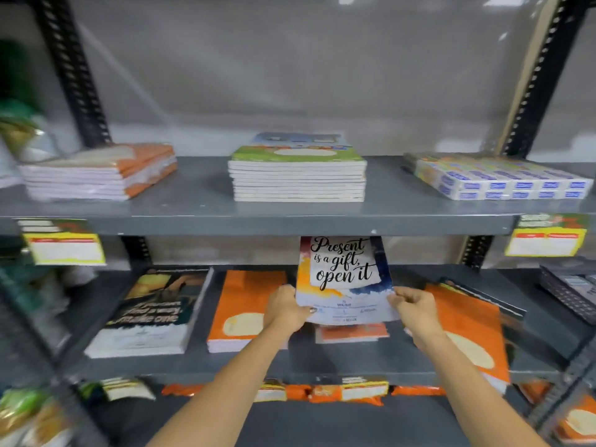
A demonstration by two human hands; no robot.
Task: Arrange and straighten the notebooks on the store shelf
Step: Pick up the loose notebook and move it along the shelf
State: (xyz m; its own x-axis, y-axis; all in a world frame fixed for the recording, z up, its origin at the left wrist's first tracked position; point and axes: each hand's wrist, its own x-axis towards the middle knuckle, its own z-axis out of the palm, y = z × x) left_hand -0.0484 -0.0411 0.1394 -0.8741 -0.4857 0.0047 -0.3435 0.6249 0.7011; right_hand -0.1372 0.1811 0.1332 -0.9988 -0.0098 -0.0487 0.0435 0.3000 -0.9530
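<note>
At centre frame, the left hand (283,306) and right hand (416,306) each pinch a lower corner of the lettered notebook (343,279), the grip of both clamped on its cover. It stands tilted up above a small orange stack (351,332) on the lower shelf (322,359). This looks like the placing step: the next move calls for laying it flat and squaring its edges. Its top nearly meets the upper shelf's lip (258,225), so headroom is tight. Bare shelf lies in front; the orange pile (245,308) and skewed orange notebook (464,330) crowd either side.
</note>
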